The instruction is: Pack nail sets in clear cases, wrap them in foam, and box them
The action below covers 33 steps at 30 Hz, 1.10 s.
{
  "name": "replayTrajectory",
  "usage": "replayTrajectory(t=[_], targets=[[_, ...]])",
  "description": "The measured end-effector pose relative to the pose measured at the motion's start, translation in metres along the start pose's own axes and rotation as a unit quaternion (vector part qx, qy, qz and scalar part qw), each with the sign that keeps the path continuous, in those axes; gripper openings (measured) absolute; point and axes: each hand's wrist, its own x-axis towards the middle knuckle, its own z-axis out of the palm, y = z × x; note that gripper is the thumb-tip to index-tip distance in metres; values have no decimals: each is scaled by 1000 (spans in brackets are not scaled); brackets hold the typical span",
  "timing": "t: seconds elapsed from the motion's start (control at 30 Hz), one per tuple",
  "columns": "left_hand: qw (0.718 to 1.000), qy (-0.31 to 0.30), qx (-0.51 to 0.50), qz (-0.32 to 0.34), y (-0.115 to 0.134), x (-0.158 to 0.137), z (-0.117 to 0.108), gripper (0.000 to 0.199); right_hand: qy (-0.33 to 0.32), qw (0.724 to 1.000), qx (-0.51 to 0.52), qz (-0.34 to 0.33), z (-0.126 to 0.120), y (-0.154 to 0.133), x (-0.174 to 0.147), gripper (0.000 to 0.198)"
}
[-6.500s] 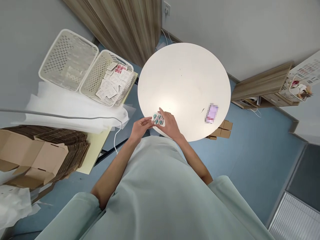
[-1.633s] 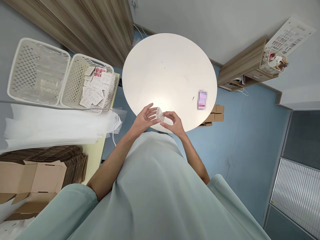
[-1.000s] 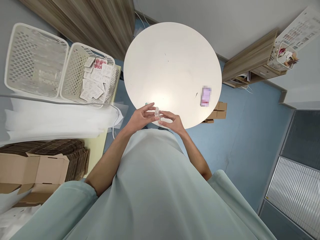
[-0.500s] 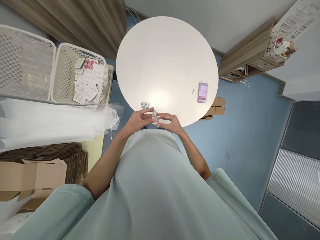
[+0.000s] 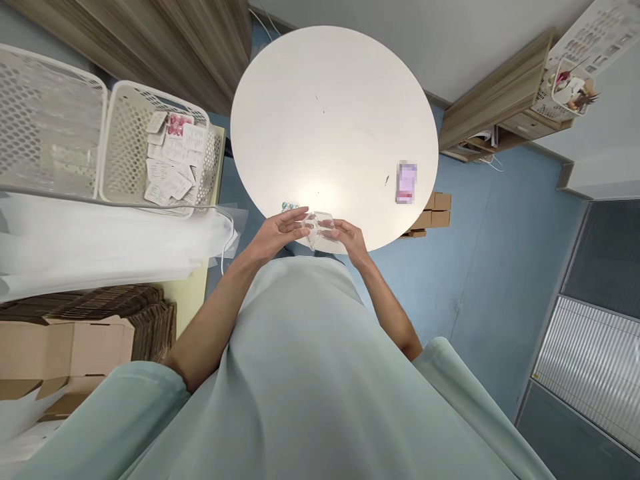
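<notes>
A small clear plastic box (image 5: 324, 219) is spread open like a hinged case, just above the near edge of the white round table (image 5: 340, 127). My left hand (image 5: 274, 235) has fingers and thumb on its left part. On the right part, my right hand (image 5: 354, 241) grips with thumb and fingers. Behind my left fingertips lies a sheet of teal-and-clear blister-like pieces (image 5: 289, 207), partly covered by that hand.
A pixelated pink-purple item (image 5: 407, 182) lies on the table's right side. To the left stand a white basket (image 5: 117, 160) of cards and another white basket (image 5: 15, 100) of clear packaging. Folded cardboard (image 5: 155, 327) is stacked below them. Brown boxes (image 5: 440, 219) sit beyond the table.
The clear plastic box has opened out between my hands. My right hand has shifted slightly right, and my left hand now covers more of the teal sheet.
</notes>
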Motion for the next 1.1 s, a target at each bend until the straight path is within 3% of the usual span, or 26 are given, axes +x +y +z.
replayTrajectory(t=[0.4, 0.6, 0.73, 0.87, 1.0, 1.1], targets=[[998, -20, -55, -5, -5, -5, -13, 96, 78, 997, -13, 8, 20, 31, 25, 65], [999, 35, -28, -22, -9, -5, -27, 96, 26, 999, -39, 19, 21, 24, 39, 59], [998, 43, -45, -17, -12, -10, -32, 86, -4, 997, -64, 41, 32, 24, 55, 65], [991, 106, -83, -4, -19, -19, -42, 81, -11, 996, -85, 37, 41, 26, 78, 77], [975, 181, -129, -19, -29, -35, -56, 77, -8, 977, -211, 31, 47, 36, 114, 65], [958, 221, -179, -23, -36, -48, -64, 72, -6, 933, -357, 35, 54, 48, 142, 48]])
